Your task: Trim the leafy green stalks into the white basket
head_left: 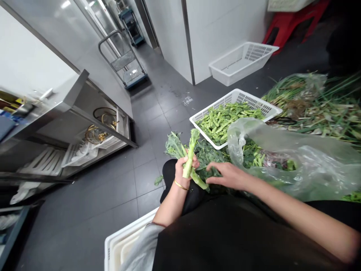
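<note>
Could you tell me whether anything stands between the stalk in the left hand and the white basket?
Only loose leafy greens, heaped low against the near edge of the white basket, lie between it and the stalk in the left hand.

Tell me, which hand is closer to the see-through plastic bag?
Right. The right hand is open over dark green leaves, right beside the plastic bag. The left hand is farther from the bag, past the right hand, gripping a green vegetable stalk.

1 leafy green stalk (191,154) | thick, pale, forked | gripped upright, left hand (182,174)
</note>
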The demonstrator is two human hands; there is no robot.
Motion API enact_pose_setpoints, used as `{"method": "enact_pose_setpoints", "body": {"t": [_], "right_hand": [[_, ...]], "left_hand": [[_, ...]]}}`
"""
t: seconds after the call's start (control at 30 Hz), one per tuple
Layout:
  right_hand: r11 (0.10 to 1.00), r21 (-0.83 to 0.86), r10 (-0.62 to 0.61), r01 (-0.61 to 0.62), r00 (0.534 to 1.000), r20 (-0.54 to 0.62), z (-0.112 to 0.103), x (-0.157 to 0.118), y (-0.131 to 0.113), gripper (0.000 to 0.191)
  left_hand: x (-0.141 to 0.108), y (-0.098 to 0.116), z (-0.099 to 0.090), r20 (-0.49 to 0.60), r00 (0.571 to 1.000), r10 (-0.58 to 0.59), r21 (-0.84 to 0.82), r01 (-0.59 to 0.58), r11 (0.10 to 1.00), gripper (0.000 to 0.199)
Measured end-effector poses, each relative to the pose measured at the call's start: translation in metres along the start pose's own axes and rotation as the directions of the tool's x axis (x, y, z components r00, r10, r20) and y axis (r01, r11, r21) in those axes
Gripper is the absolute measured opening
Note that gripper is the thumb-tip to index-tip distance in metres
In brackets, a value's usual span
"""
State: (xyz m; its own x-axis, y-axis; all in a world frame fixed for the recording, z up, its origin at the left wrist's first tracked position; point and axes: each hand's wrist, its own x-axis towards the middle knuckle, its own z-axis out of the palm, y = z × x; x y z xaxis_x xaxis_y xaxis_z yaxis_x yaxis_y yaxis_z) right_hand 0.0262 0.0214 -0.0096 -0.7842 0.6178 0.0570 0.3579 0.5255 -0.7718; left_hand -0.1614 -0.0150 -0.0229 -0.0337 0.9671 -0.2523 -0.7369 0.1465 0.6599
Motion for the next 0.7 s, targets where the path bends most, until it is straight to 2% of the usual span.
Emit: {"method": "enact_pose_setpoints", "body": {"t": [0.03,0.1,0.17,0.2,0.23,0.27,0.3,0.33,0.37,0.4,0.47,0.53,0.57,0.6,0.63,0.7], "right_hand": [[0.993,0.060,0.099,-0.100,0.995,0.010,-0.009,0.009,0.002,0.032],[0.965,0.131,0.237,-0.226,0.969,-0.073,-0.023,0.029,0.001,0.036],[0.974,0.063,0.224,-0.215,0.934,-0.278,-0.027,0.040,-0.006,0.037],[0.987,-0.034,0.133,-0.157,0.917,-0.376,-0.024,0.040,-0.011,0.037],[0.987,-0.149,-0.013,-0.055,0.905,-0.425,-0.018,0.036,-0.017,0.037],[0.965,-0.250,-0.183,0.083,0.893,-0.410,-0.012,0.029,-0.022,0.036],[0.921,-0.312,-0.336,0.231,0.877,-0.343,-0.006,0.020,-0.025,0.036],[0.879,-0.325,-0.436,0.347,0.863,-0.255,-0.002,0.012,-0.027,0.035],[0.866,-0.302,-0.462,0.399,0.869,-0.178,-0.002,0.005,-0.026,0.033],[0.892,-0.261,-0.412,0.369,0.902,-0.132,-0.005,0.001,-0.023,0.031],[0.976,-0.173,-0.153,0.130,0.980,-0.129,-0.019,0.005,-0.013,0.029],[0.987,-0.121,0.087,-0.108,0.982,-0.166,-0.032,0.017,-0.005,0.033],[0.978,-0.129,0.135,-0.163,0.970,-0.203,-0.035,0.022,-0.004,0.035],[0.970,-0.163,0.135,-0.181,0.956,-0.261,-0.034,0.026,-0.006,0.036],[0.964,-0.214,0.084,-0.157,0.946,-0.312,-0.030,0.026,-0.010,0.038],[0.951,-0.311,-0.109,0.000,0.937,-0.332,-0.016,0.019,-0.022,0.042]], "left_hand": [[-0.002,-0.002,0.000,0.042,0.999,-0.004,-0.002,0.005,1.000,0.033],[-0.006,-0.007,0.004,0.079,0.997,0.018,0.049,-0.022,0.999,0.032],[-0.008,-0.013,0.011,0.050,0.997,0.055,0.121,-0.061,0.991,0.032],[-0.009,-0.016,0.014,0.018,0.997,0.081,0.141,-0.083,0.986,0.032],[-0.008,-0.017,0.016,-0.017,0.994,0.106,0.146,-0.102,0.984,0.031],[-0.008,-0.017,0.018,-0.048,0.992,0.119,0.138,-0.112,0.984,0.031],[-0.007,-0.017,0.018,-0.069,0.990,0.123,0.123,-0.114,0.986,0.031],[-0.006,-0.015,0.018,-0.075,0.990,0.122,0.109,-0.114,0.988,0.031],[-0.006,-0.014,0.017,-0.067,0.991,0.119,0.100,-0.112,0.989,0.032],[-0.006,-0.013,0.015,-0.050,0.992,0.114,0.102,-0.109,0.989,0.033],[-0.008,-0.013,0.014,-0.014,0.995,0.103,0.140,-0.100,0.985,0.036],[-0.011,-0.015,0.016,0.003,0.997,0.078,0.206,-0.077,0.976,0.039],[-0.012,-0.017,0.018,0.001,0.998,0.069,0.228,-0.067,0.971,0.039],[-0.013,-0.018,0.021,-0.008,0.998,0.067,0.237,-0.063,0.969,0.039],[-0.014,-0.019,0.024,-0.025,0.996,0.081,0.233,-0.073,0.970,0.038],[-0.014,-0.019,0.029,-0.080,0.988,0.132,0.215,-0.112,0.970,0.036]]}}
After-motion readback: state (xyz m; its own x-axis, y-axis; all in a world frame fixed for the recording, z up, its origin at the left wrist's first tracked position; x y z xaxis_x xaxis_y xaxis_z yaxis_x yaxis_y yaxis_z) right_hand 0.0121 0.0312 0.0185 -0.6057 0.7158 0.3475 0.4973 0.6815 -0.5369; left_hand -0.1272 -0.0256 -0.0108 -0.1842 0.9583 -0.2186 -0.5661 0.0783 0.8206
